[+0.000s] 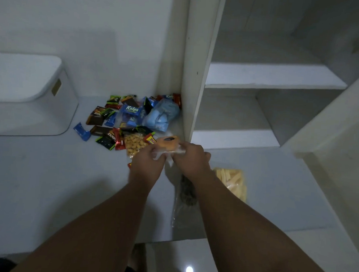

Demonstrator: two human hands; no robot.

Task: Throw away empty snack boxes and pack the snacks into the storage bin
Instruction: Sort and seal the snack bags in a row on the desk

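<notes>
- Head view, far left of the frame: a white storage bin (pixel 30 99) sits on the pale bench (pixel 47 181) with its lid on and a slot handle in its side.
- Centre-left: a loose pile of small snack packets (pixel 121 120) lies on the bench, apart from the bin. A blue bag (pixel 162 116) sits at the pile's right edge, beside a white upright panel (pixel 195 74). A clear bag of pale nuts (pixel 134 144) lies at its lower edge.
- Centre: the left hand (pixel 148 161) and right hand (pixel 192 159) meet just below the pile. The fingers of both are curled, pinching a clear-wrapped orange snack (pixel 170 143) between them.
- Beneath the right forearm, a clear bag with dark contents (pixel 184 196) lies on the bench.
- Just right of it lies a bag of yellow sticks (pixel 232 182).
- Right half: white shelves (pixel 271 76) recede behind the panel.
</notes>
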